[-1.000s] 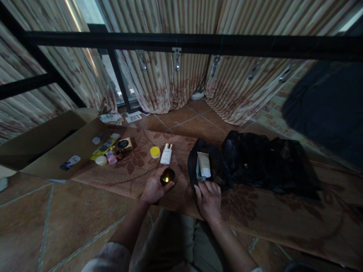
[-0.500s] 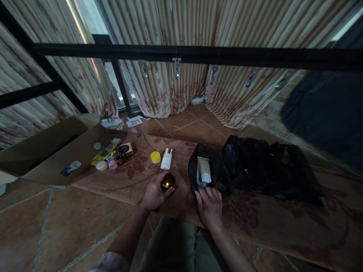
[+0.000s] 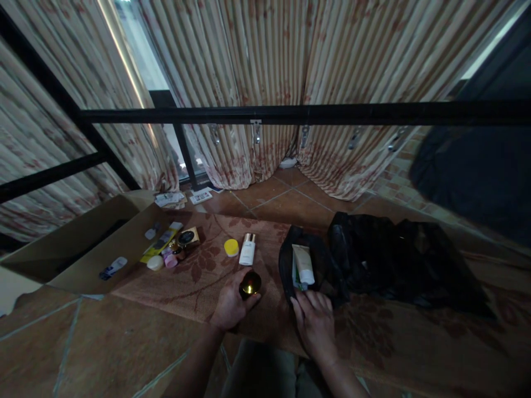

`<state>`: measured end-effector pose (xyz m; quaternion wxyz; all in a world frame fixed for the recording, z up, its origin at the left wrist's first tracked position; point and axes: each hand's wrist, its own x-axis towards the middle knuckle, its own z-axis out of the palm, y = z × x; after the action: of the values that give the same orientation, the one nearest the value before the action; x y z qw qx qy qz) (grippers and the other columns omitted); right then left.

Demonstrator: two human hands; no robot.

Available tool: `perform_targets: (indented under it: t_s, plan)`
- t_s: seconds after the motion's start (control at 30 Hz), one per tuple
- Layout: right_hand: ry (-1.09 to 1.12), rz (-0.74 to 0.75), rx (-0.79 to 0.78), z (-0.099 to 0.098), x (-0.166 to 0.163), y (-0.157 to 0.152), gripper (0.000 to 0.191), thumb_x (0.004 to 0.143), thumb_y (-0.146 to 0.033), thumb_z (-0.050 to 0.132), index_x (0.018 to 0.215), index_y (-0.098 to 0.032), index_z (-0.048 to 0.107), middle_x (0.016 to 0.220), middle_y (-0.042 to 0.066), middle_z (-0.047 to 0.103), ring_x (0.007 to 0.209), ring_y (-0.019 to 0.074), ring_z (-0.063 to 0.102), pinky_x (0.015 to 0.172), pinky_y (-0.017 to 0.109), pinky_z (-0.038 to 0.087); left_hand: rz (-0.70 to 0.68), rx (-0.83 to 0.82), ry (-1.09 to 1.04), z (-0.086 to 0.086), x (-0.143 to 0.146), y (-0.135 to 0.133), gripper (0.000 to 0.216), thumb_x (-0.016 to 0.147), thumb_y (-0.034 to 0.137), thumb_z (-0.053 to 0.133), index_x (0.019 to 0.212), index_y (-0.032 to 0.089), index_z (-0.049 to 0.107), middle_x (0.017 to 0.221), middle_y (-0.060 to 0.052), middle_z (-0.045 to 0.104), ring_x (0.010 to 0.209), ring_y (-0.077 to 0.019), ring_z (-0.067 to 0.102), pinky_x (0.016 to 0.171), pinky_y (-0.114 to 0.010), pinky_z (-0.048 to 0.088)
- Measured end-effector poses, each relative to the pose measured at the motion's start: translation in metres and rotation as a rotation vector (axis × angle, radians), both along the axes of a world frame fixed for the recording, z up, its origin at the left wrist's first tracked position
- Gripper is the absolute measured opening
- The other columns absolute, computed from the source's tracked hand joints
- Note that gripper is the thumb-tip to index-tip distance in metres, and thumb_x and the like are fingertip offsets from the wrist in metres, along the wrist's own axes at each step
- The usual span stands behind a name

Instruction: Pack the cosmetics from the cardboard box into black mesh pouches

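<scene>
My left hand (image 3: 229,303) is closed round a small dark jar with a shiny gold top (image 3: 250,283), held low over the patterned mat. Just beyond it stand a yellow round lid or tub (image 3: 231,247) and a white bottle with a gold cap (image 3: 248,250). My right hand (image 3: 316,320) has its fingers closed on the near rim of a black plastic bag (image 3: 286,260). In the bag's mouth lies a beige tube with a white cap (image 3: 304,264), over a greenish item that is partly covered.
A cardboard box (image 3: 89,260) stands at the left, with several small cosmetics jars (image 3: 170,260) and a gold-and-black box (image 3: 188,237) beside it. More black plastic (image 3: 398,260) spreads to the right. Papers (image 3: 171,199) lie behind, before the curtains (image 3: 265,66). A black rail (image 3: 332,113) crosses the view.
The view has tilted up, so everything sits lower in it. Both hands keep their holds on the jar and the bag rim, with no clear movement of the things.
</scene>
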<state>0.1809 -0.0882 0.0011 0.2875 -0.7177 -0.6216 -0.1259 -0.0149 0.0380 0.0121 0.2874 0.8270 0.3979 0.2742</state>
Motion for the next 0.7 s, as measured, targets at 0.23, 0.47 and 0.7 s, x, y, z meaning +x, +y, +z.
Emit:
perform_targets:
  t_s: [0.23, 0.47, 0.7]
  plan:
    - [0.024, 0.002, -0.014, 0.0023, -0.0004, 0.0003, 0.024, 0.092, -0.03, 0.042, 0.106, -0.019, 0.059, 0.079, 0.004, 0.056, 0.079, 0.0183, 0.048, 0.075, 0.033, 0.034, 0.011, 0.013, 0.034, -0.0031, 0.0, 0.0007, 0.063, 0.072, 0.032, 0.065, 0.129, 0.021, 0.041, 0.125, -0.01, 0.056, 0.115, -0.0239, 0.054, 0.098, -0.043, 0.044]
    - [0.037, -0.02, -0.062, 0.0081, -0.0015, -0.0013, 0.026, 0.092, -0.032, 0.042, 0.105, -0.019, 0.061, 0.079, 0.004, 0.056, 0.079, 0.0177, 0.047, 0.076, 0.033, 0.033, 0.007, 0.02, 0.025, -0.0032, 0.0014, 0.0011, 0.063, 0.073, 0.034, 0.065, 0.129, 0.022, 0.041, 0.126, -0.009, 0.056, 0.115, -0.0235, 0.053, 0.099, -0.042, 0.043]
    - [0.03, -0.029, -0.078, 0.0071, -0.0008, -0.0008, 0.028, 0.092, -0.032, 0.041, 0.106, -0.018, 0.061, 0.081, 0.005, 0.057, 0.081, 0.0177, 0.047, 0.076, 0.032, 0.032, -0.005, 0.015, 0.012, -0.0019, 0.0017, 0.0019, 0.06, 0.071, 0.035, 0.067, 0.126, 0.02, 0.046, 0.124, -0.009, 0.057, 0.115, -0.0237, 0.053, 0.099, -0.041, 0.042]
